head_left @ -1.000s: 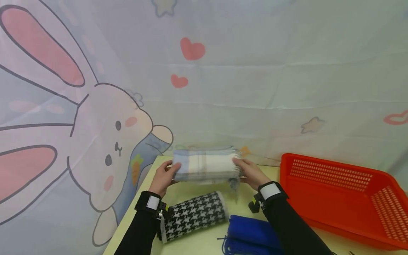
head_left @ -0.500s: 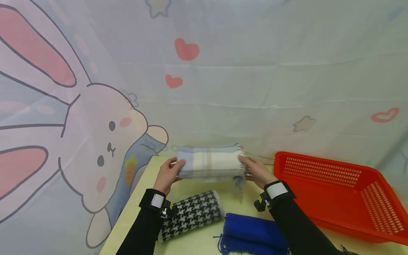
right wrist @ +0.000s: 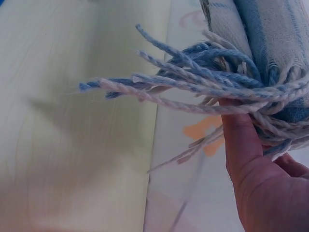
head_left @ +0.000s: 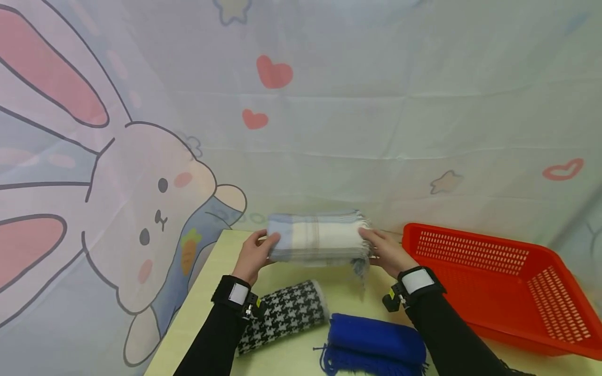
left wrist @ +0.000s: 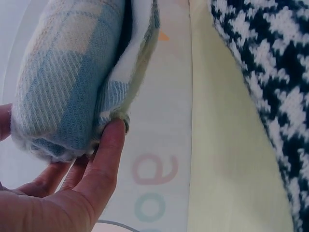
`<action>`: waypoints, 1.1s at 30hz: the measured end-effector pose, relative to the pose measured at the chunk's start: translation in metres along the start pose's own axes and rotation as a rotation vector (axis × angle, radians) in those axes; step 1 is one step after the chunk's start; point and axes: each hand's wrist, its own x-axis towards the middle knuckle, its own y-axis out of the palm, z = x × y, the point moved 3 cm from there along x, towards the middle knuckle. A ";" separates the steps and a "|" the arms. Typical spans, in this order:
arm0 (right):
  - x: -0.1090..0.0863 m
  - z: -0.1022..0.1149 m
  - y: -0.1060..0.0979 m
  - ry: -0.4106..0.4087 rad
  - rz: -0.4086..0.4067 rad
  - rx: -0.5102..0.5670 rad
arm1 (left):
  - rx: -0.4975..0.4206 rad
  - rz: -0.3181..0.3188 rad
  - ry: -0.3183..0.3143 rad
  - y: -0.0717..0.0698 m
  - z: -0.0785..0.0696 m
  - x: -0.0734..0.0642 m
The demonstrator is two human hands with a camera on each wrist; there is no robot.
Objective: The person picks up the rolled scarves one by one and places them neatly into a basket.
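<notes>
Both hands hold up a folded scarf point(head_left: 320, 237), pale blue, white and grey plaid, near the table's back edge. My left hand point(head_left: 254, 256) grips its plain end, thumb on the near face; in the left wrist view the fingers point(left wrist: 104, 154) curl round the thick fold point(left wrist: 72, 87). The fringed end is pinched by my right hand point(head_left: 385, 250). Twisted tassels point(right wrist: 193, 87) hang over the right fingers, which are partly hidden. Below on the table lie a black-and-white houndstooth scarf point(head_left: 289, 313), rolled up, and a folded blue scarf point(head_left: 376, 342) with fringe.
A red plastic basket point(head_left: 484, 303) with perforated walls stands at the right of the pale yellow table point(head_left: 211, 292). Behind the table hangs a cloth backdrop point(head_left: 352, 130) printed with a rabbit, hearts and stars. A dark fringe lies by the right sleeve.
The plaid scarf and both hands have shifted slightly right, over the table's back part. The head view has turned a little to the right. Both hands keep their hold.
</notes>
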 end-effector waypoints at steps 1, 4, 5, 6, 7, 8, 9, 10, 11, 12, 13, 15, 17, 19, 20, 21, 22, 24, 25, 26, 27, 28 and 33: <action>-0.001 0.000 -0.001 -0.003 -0.003 -0.004 | -0.001 0.001 -0.002 0.001 0.000 0.000; -0.004 0.001 -0.004 -0.006 -0.013 -0.010 | 0.000 0.004 0.000 0.005 -0.001 0.001; -0.005 0.002 -0.005 -0.004 -0.018 -0.010 | -0.002 0.006 -0.001 0.006 -0.001 0.002; -0.006 0.002 -0.005 -0.001 -0.024 -0.011 | -0.003 0.006 -0.002 0.007 -0.001 0.002; -0.006 0.002 -0.006 0.003 -0.030 -0.011 | -0.001 0.007 0.000 0.008 -0.002 0.002; -0.007 0.003 -0.007 0.007 -0.036 -0.013 | 0.000 0.009 0.003 0.009 -0.002 0.002; -0.009 0.003 -0.008 0.011 -0.045 -0.015 | 0.001 0.010 0.003 0.010 -0.002 0.003; -0.010 0.004 -0.008 0.013 -0.053 -0.017 | 0.003 0.013 0.005 0.011 -0.002 0.003; -0.011 0.004 -0.009 0.015 -0.061 -0.018 | 0.002 0.014 0.002 0.012 -0.003 0.003; -0.012 0.005 -0.010 0.014 -0.068 -0.021 | 0.005 0.016 0.006 0.013 -0.003 0.004; -0.013 0.005 -0.011 0.012 -0.073 -0.021 | 0.005 0.019 0.004 0.014 -0.002 0.004; -0.016 0.006 -0.012 0.005 -0.081 -0.024 | 0.003 0.024 0.003 0.016 -0.003 0.004; -0.017 0.007 -0.014 0.000 -0.086 -0.023 | 0.000 0.030 0.007 0.018 -0.004 0.004; -0.019 0.006 -0.016 0.003 -0.092 -0.021 | -0.005 0.034 0.007 0.020 -0.005 0.003; -0.019 0.006 -0.017 0.005 -0.094 -0.025 | -0.007 0.037 0.010 0.021 -0.006 0.003; -0.020 0.005 -0.018 0.007 -0.096 -0.028 | -0.008 0.043 0.019 0.022 -0.007 0.002; -0.020 0.005 -0.019 0.010 -0.098 -0.030 | -0.010 0.046 0.022 0.023 -0.007 0.002; -0.021 0.005 -0.022 0.011 -0.101 -0.034 | -0.016 0.050 0.027 0.026 -0.008 0.001; -0.022 0.005 -0.023 0.008 -0.099 -0.041 | -0.019 0.051 0.029 0.027 -0.009 0.001; -0.023 0.005 -0.024 0.005 -0.098 -0.044 | -0.020 0.053 0.034 0.028 -0.009 0.000; -0.024 0.005 -0.024 0.003 -0.097 -0.044 | -0.021 0.056 0.036 0.029 -0.009 0.000; -0.024 0.005 -0.025 0.000 -0.096 -0.044 | -0.025 0.055 0.031 0.030 -0.010 0.000; -0.029 0.006 -0.029 -0.006 -0.092 -0.033 | -0.029 0.070 0.038 0.034 -0.010 0.001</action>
